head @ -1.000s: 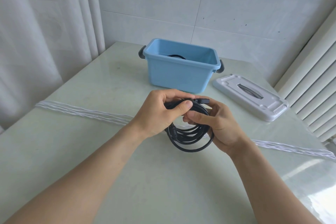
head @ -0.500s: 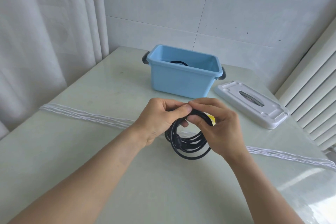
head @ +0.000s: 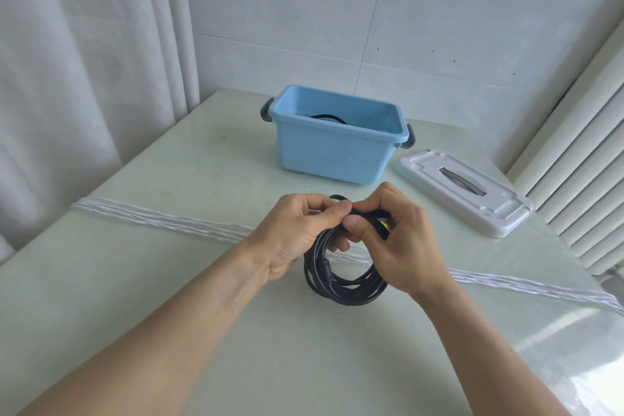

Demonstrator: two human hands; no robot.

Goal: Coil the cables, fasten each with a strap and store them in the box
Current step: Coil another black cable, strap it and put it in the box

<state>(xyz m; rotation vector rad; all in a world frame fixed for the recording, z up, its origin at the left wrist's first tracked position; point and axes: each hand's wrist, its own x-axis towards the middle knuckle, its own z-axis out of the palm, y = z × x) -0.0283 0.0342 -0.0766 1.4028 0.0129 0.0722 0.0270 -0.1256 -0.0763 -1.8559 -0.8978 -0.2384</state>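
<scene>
Your left hand (head: 297,240) pinches the top of the black cable coil (head: 344,277) between thumb and curled fingers, and your right hand (head: 391,240) pinches the black strap (head: 374,218) against that same top edge, thumb underneath, fingers curled over. The coil hangs upright between both hands, just above the table (head: 169,280).

A second ago your right hand was cupped beside the coil with a plug end poking out above it; now it has come over the top and the strap is wrapped across the bundle, a bit of yellow showing at its end. I'd judge you are closing the strap, so this cable is nearly ready to store.

Counting from left to right: one white cable (head: 162,223) lies stretched across the table, passing behind your hands, still uncoiled. One black coil is in your grip. One blue box (head: 334,155) stands beyond your hands, open, with one dark coil (head: 326,117) partly visible inside. One white lid (head: 462,192) lies flat to the right of the box. So by my reckoning one cable is stored, one is being fastened, and one remains.
</scene>
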